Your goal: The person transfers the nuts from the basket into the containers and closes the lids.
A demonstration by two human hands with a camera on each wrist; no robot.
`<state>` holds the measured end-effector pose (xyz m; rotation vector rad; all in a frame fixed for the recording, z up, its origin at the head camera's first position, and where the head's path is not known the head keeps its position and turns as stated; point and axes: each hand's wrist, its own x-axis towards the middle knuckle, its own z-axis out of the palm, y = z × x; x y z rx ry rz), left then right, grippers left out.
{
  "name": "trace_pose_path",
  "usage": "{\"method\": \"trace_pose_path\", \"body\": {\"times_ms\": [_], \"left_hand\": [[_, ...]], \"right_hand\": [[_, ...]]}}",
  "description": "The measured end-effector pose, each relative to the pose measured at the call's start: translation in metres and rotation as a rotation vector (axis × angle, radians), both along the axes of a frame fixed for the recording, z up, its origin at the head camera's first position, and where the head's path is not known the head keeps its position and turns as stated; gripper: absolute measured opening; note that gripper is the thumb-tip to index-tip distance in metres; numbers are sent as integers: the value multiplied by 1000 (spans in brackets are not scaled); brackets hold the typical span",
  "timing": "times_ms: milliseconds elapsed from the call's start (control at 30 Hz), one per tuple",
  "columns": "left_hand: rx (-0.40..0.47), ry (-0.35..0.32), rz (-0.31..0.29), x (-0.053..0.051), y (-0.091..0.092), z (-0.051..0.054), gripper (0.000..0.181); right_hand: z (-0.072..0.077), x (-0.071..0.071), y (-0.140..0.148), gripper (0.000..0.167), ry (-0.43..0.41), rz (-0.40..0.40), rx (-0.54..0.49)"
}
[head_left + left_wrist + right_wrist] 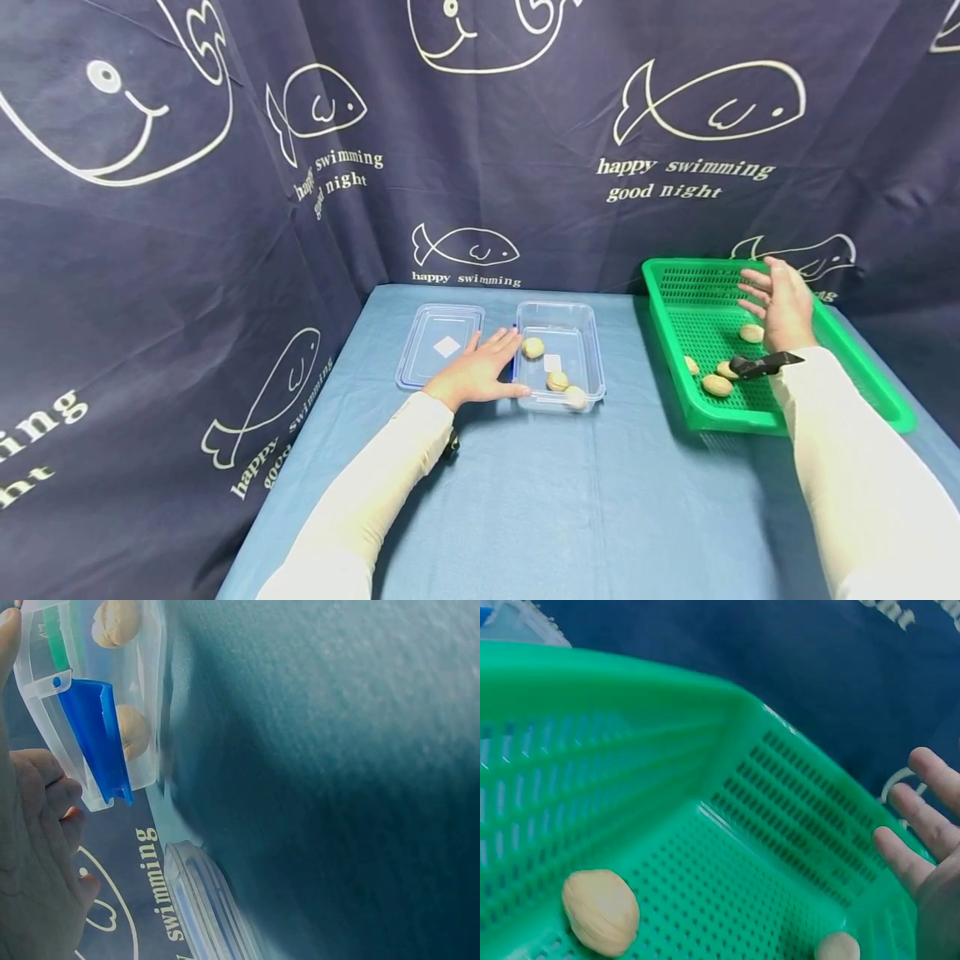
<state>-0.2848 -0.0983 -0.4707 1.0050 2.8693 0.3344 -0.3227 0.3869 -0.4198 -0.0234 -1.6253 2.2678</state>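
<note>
My left hand rests its spread fingers at the left edge of a clear plastic container. A blue clip flap hangs on the container's side in the left wrist view. Inside the container lie 3 walnuts, one by the left wall and two toward the near side. Over the green basket hovers my right hand, fingers extended and apart, with nothing held. Several walnuts lie on the basket's floor. One walnut shows large in the right wrist view.
A clear lid with a blue seal lies flat left of the container. Blue cloth covers the table. Dark fabric with fish drawings hangs behind and at the left. The basket's raised walls stand at the right.
</note>
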Motion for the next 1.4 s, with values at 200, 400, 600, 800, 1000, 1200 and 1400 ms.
{"method": "trace_pose_path", "body": {"times_ms": [200,400,600,800,1000,1200,1400], "left_hand": [[-17,7,2,-1,0,0,102],[-18,6,6,0,0,2,101],[-24,16,3,0,2,3,101],[-22,11,4,0,2,2,101],[-4,13,-3,0,1,2,101],[9,14,-5,2,1,1,100],[4,12,-2,1,0,0,101]], "right_hand": [[-2,4,12,25,-66,-23,-15],[-12,4,25,42,-114,-29,6],[-16,1,34,46,-157,-12,53],[-19,-4,39,79,-245,17,154],[-29,-12,47,78,-321,-50,296],[-42,-19,58,89,-440,-135,642],[-48,-23,65,103,-515,-144,828]]}}
